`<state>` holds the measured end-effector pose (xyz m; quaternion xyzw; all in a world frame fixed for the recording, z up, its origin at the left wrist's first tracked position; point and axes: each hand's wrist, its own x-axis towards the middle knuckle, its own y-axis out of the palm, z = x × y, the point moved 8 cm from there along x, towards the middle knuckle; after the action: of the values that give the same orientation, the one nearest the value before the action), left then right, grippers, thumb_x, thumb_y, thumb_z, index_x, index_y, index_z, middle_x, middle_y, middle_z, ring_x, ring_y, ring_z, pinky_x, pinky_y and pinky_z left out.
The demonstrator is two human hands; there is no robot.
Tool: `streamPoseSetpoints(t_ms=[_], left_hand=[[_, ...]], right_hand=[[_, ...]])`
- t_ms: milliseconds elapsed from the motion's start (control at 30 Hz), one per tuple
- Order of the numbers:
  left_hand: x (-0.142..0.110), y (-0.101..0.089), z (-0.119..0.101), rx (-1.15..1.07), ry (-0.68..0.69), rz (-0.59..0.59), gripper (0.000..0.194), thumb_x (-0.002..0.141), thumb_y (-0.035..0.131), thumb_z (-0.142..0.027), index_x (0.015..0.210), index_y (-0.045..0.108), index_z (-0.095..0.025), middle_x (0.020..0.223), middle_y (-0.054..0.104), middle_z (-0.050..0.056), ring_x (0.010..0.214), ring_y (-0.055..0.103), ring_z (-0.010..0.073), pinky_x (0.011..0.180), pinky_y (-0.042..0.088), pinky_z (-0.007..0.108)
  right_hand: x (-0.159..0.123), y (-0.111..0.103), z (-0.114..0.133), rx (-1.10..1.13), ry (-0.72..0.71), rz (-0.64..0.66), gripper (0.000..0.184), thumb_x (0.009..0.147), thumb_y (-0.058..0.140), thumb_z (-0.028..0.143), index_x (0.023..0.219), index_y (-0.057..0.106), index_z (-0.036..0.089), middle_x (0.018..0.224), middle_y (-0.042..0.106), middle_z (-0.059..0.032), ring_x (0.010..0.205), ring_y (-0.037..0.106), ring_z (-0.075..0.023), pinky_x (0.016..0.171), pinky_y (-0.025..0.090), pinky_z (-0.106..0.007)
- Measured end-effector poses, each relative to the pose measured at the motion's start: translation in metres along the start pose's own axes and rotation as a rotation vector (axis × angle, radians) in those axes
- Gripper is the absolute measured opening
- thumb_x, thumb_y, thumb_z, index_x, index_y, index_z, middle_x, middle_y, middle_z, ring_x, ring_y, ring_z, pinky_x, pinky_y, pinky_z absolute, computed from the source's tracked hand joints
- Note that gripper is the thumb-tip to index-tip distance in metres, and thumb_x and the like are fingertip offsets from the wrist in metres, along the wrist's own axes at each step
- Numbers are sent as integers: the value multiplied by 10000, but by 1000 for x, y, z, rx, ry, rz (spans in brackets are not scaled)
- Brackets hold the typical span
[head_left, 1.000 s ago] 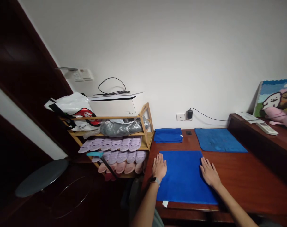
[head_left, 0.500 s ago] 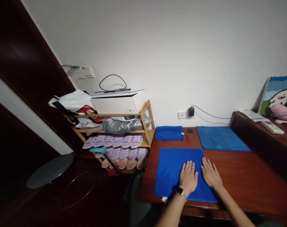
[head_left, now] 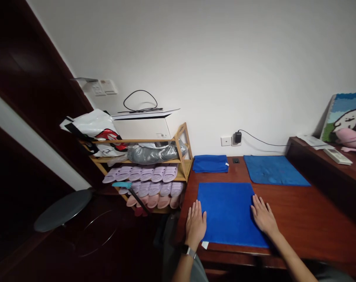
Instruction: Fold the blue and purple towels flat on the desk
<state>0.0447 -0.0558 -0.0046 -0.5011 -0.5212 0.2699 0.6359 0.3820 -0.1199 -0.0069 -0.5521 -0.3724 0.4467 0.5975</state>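
Observation:
A bright blue cloth (head_left: pixel 229 213) lies spread flat on the reddish-brown wooden table (head_left: pixel 295 219), a white tag showing at its near left corner. At the cloth's left edge rests my left hand (head_left: pixel 195 223), palm down with fingers stretched out; a watch is on that wrist. My right hand (head_left: pixel 263 215) lies flat along the right edge, its fingers also extended. Neither hand grips anything. Behind the spread cloth sits a folded blue cloth (head_left: pixel 210 163). To the right of that, a duller blue cloth (head_left: pixel 276 170) with dark marks lies flat.
Left of the table stands a wooden rack (head_left: pixel 184 152) with slippers, a white box (head_left: pixel 142 127) and a plastic bag (head_left: pixel 95 127). A round stool (head_left: pixel 63 209) is further left. A plugged-in charger (head_left: pixel 238 137) trails its cable to a raised ledge (head_left: pixel 318 156) at right.
My left hand has moved left, from the middle of the spread cloth to its left edge. My right hand stays at the right edge.

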Motion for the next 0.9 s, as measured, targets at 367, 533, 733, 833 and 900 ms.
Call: streamPoseSetpoints(t_ms=[367, 533, 733, 833, 900], left_hand=[[19, -19, -39, -38, 11, 62, 596, 1083, 307, -341, 1648, 286, -154, 1639, 413, 130, 1537, 363, 290, 1264, 319, 537], [26, -25, -172, -223, 285, 161, 603, 1105, 256, -394, 1670, 172, -202, 1697, 299, 49, 1583, 252, 233, 1303, 269, 470], [7, -12, -201, -305, 341, 234, 602, 1108, 235, -435, 1658, 240, -189, 1683, 342, 63, 1568, 296, 222, 1295, 293, 461], [-5, -8, -125, -200, 172, 181, 581, 1107, 255, -411, 1650, 284, -207, 1670, 367, 63, 1557, 325, 248, 1275, 331, 493], [-15, -11, -68, -109, 84, 137, 581, 1106, 266, -389, 1653, 276, -195, 1660, 384, 83, 1543, 354, 260, 1255, 361, 508]], right_hand=[[-47, 16, -8, 97, 1, -148, 715, 1037, 108, 486, 1660, 258, 170, 1707, 281, -18, 1600, 210, -243, 1303, 165, -512], [-48, 12, -3, 125, -100, -117, 700, 1048, 123, 502, 1649, 301, 190, 1688, 333, -18, 1598, 220, -230, 1306, 166, -496], [-47, 16, -4, 93, -115, -67, 711, 1043, 127, 484, 1645, 296, 143, 1695, 302, -28, 1597, 217, -247, 1305, 174, -500], [-47, 16, -4, 116, -100, -80, 714, 1046, 123, 503, 1647, 292, 156, 1690, 314, -22, 1595, 227, -240, 1304, 183, -500], [-47, 15, -4, 117, -92, -96, 714, 1045, 117, 506, 1648, 293, 165, 1688, 317, -13, 1593, 232, -234, 1306, 175, -496]])
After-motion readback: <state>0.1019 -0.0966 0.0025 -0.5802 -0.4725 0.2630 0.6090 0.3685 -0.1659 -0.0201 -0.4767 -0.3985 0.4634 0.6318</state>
